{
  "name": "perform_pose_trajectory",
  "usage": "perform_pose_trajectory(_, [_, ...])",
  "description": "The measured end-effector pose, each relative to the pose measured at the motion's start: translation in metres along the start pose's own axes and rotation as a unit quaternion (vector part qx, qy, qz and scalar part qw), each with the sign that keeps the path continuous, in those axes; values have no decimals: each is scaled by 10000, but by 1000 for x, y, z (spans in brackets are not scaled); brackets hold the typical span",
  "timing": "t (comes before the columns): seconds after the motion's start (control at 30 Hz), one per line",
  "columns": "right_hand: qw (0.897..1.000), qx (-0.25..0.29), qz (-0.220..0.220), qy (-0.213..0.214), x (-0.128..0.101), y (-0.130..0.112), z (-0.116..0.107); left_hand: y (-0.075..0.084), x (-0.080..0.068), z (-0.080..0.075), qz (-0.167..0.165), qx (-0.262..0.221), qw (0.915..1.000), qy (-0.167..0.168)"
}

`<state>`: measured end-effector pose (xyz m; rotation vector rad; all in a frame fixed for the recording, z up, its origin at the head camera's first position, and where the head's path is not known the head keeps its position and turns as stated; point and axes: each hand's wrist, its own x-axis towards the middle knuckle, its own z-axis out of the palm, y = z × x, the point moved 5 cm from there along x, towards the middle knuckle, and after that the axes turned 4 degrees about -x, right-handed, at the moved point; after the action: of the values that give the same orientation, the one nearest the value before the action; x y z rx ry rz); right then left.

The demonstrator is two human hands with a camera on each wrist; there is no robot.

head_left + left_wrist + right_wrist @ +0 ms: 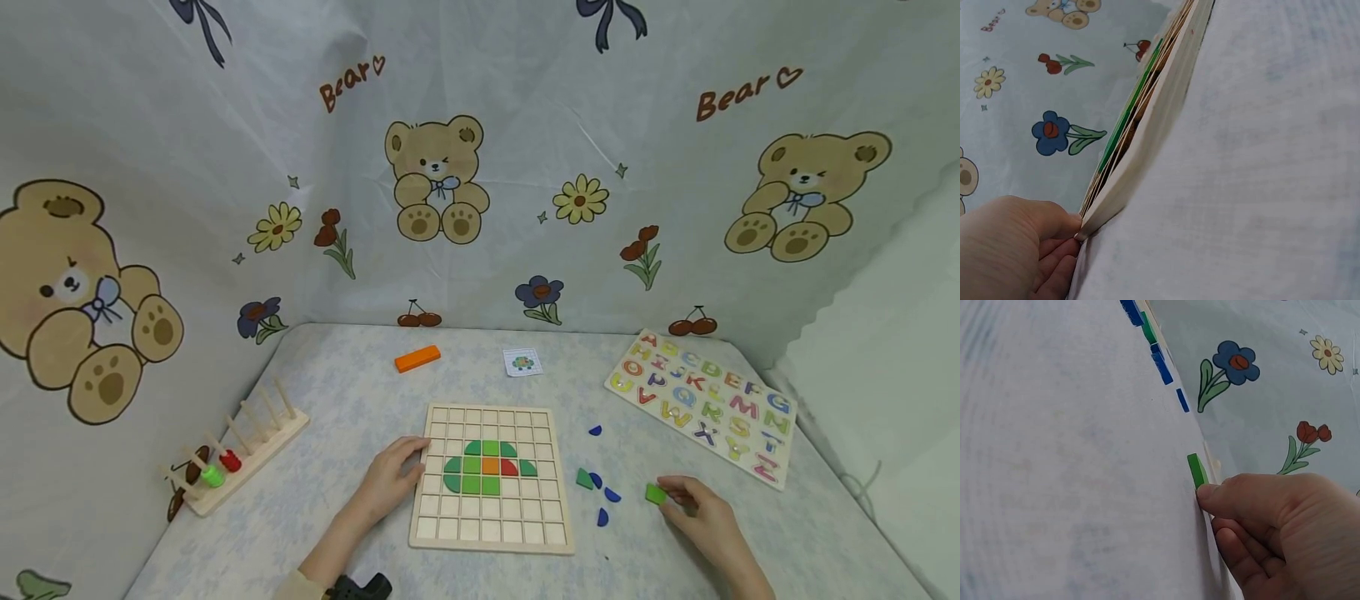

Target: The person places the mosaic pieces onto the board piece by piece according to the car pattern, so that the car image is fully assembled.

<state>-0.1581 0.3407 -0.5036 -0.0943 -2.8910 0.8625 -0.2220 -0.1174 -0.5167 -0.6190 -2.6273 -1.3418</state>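
A wooden grid board point(491, 537) lies in the middle of the table, with green, orange and red pieces set in its upper cells. My left hand point(388, 482) grips the board's left edge; in the left wrist view the thumb of that hand point(1016, 250) presses the board's rim point(1147, 137) from above. To the right of the board, my right hand point(705, 518) pinches a bright green square tile point(656, 494) between thumb and fingers. The same green tile point(1196, 470) shows edge-on in the right wrist view. Between board and right hand lie several blue half-round pieces point(612, 495) and a darker green piece point(584, 478).
An alphabet puzzle board point(705, 408) stands at the back right. At the left is a wooden peg rack point(255, 454) with green and red beads. An orange block point(417, 358) and a small pattern card point(522, 362) lie behind the grid board. Patterned cloth hangs behind the table.
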Motion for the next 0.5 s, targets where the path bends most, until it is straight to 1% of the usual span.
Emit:
perform_pose_trajectory(0.27, [9999,-96,-50,104,0,0,0,-1,-1,0,11,-10,10000,8])
perform_pose_trajectory(0.37, [9999,-73,-10,99,0,1,0,-1,0,0,71,-7,10000,-3])
perform_pose_trajectory(0.5, [9999,-27,109,26,0,1,-2,-1,0,0,23,-16,10000,-38])
